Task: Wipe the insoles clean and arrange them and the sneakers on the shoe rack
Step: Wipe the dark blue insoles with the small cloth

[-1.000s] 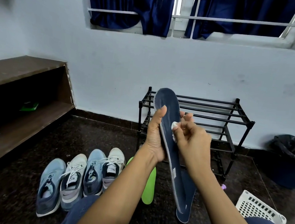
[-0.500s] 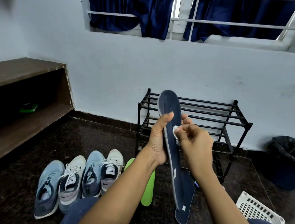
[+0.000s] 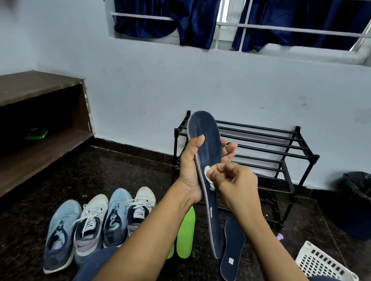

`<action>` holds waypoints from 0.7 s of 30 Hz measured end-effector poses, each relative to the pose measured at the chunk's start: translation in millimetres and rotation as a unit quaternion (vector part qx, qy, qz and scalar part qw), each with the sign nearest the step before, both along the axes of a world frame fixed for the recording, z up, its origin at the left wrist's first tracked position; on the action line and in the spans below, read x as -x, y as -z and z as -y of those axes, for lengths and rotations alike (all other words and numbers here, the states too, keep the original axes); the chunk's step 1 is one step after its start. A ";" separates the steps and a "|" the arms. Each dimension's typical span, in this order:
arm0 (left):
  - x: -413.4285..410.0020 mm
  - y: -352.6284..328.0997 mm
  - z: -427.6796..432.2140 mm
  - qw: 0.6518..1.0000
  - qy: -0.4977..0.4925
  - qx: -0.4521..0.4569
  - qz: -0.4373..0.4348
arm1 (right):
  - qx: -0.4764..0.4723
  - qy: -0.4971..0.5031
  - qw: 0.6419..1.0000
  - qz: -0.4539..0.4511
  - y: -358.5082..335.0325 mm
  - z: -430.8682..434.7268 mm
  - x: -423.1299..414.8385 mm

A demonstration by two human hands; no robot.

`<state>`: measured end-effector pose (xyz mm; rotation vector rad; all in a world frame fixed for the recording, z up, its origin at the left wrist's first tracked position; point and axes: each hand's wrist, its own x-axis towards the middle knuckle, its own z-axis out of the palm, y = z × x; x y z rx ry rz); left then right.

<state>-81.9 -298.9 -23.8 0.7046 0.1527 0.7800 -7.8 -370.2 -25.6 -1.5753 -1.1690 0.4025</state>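
My left hand (image 3: 189, 171) grips a dark blue insole (image 3: 207, 140) upright in front of me, thumb on its face and fingers behind. My right hand (image 3: 233, 182) pinches a small white wipe (image 3: 208, 172) against the middle of that insole. A second dark blue insole (image 3: 232, 249) lies flat on the floor below. Green insoles (image 3: 186, 233) lie beside it, partly hidden by my left forearm. Several sneakers (image 3: 91, 226), blue and white, stand in a row on the floor at the left. The black shoe rack (image 3: 271, 148) stands against the wall with bare shelves.
A brown wooden shelf unit (image 3: 19, 126) runs along the left wall. A white perforated basket (image 3: 325, 265) sits at the lower right. A bin with a black bag (image 3: 367, 202) stands at the far right. The floor is dark speckled stone.
My right hand with the wipe has slid down the insole from near my left fingers to its middle. The held insole has turned to show more of its face.
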 end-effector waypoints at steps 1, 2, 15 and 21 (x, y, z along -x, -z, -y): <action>-0.2 -0.6 1.9 1.000 0.007 0.000 0.001 | -0.021 0.028 0.999 0.036 0.5 -1.6 -1.8; -1.2 -1.1 4.5 1.000 0.015 0.001 0.000 | -0.043 0.063 0.994 0.084 0.8 -2.8 -3.2; 6.1 -0.6 -7.1 1.000 0.012 -0.004 0.023 | 0.016 -0.132 0.978 -0.163 -2.3 8.7 13.1; 1.4 -1.5 3.4 0.998 0.028 0.012 0.053 | -0.027 0.034 0.997 0.067 0.2 1.9 9.9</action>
